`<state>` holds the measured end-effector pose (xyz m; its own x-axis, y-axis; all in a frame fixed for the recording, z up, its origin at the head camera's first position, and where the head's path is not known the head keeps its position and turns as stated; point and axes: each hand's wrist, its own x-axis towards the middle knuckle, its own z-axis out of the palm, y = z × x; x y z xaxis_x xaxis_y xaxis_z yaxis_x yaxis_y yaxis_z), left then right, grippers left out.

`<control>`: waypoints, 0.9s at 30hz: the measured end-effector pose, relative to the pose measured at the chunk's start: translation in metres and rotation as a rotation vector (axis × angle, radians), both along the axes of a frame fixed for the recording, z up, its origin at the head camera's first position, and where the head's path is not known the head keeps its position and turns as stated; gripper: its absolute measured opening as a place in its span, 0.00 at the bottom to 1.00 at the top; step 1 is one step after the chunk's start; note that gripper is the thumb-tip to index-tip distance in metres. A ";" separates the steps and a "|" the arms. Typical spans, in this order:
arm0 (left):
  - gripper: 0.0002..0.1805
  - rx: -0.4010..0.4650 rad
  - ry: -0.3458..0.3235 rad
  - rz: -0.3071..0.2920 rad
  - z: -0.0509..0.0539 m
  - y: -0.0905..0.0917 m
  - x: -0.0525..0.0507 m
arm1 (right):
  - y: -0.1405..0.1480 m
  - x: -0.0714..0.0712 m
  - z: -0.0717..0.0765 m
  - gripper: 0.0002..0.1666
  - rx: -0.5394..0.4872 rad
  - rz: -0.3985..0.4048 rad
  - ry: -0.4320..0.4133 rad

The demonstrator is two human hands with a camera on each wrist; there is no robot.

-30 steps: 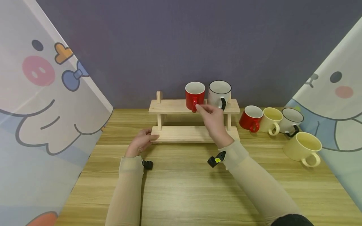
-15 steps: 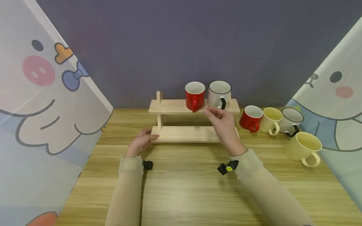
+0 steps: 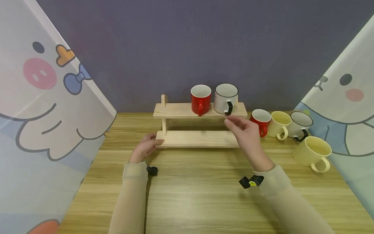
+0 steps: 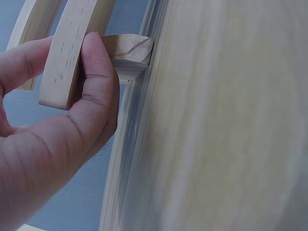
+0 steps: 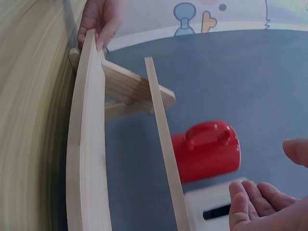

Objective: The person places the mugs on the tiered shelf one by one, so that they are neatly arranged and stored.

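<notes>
My left hand (image 3: 144,148) pinches the left end of the lower board of a two-tier wooden shelf (image 3: 193,139); the left wrist view shows thumb and fingers on either side of that board. On the upper tier stand a red mug (image 3: 201,100) and, to its right, a white mug (image 3: 222,102) with black rim and black handle. Both handles face the front. My right hand (image 3: 246,133) hovers just in front of the shelf's right part, near the white mug's handle, holding nothing. In the right wrist view its thumb and fingers (image 5: 260,199) are spread apart.
Right of the shelf a red mug (image 3: 257,117), a yellow mug (image 3: 279,122) and a white mug (image 3: 299,123) stand in a row on the wooden table (image 3: 187,195). A larger yellow mug (image 3: 306,152) stands nearer the front. A grey wall (image 3: 187,48) rises behind the shelf.
My right hand has left the handle of the red mug on the shelf and moved right and slightly toward the front. The left hand and mugs stay in place.
</notes>
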<state>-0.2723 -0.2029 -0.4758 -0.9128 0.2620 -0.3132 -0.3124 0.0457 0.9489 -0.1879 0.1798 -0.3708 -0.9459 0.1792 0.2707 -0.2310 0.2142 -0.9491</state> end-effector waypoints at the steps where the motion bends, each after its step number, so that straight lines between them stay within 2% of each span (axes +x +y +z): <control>1: 0.35 -0.002 0.000 0.001 0.000 0.000 0.000 | 0.003 0.001 0.000 0.25 0.000 -0.006 0.003; 5: 0.34 -0.005 0.001 0.004 0.000 0.000 0.000 | 0.018 0.007 -0.002 0.24 -0.038 -0.036 0.012; 12: 0.36 -0.024 0.005 0.001 0.000 -0.001 0.000 | 0.053 0.020 -0.005 0.22 -0.052 -0.143 0.007; 17: 0.37 -0.026 0.008 -0.005 0.000 -0.001 -0.001 | 0.083 0.029 -0.007 0.23 0.010 -0.207 -0.019; 24: 0.36 -0.022 0.006 -0.003 0.000 -0.001 0.000 | 0.118 0.040 -0.011 0.22 -0.002 -0.244 -0.061; 27: 0.36 -0.020 0.002 -0.004 0.000 -0.001 0.000 | 0.131 0.045 -0.013 0.24 0.018 -0.285 -0.085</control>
<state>-0.2718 -0.2036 -0.4756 -0.9124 0.2597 -0.3164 -0.3102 0.0656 0.9484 -0.1425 0.3104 -0.3835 -0.8775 0.4367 0.1984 -0.0795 0.2757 -0.9580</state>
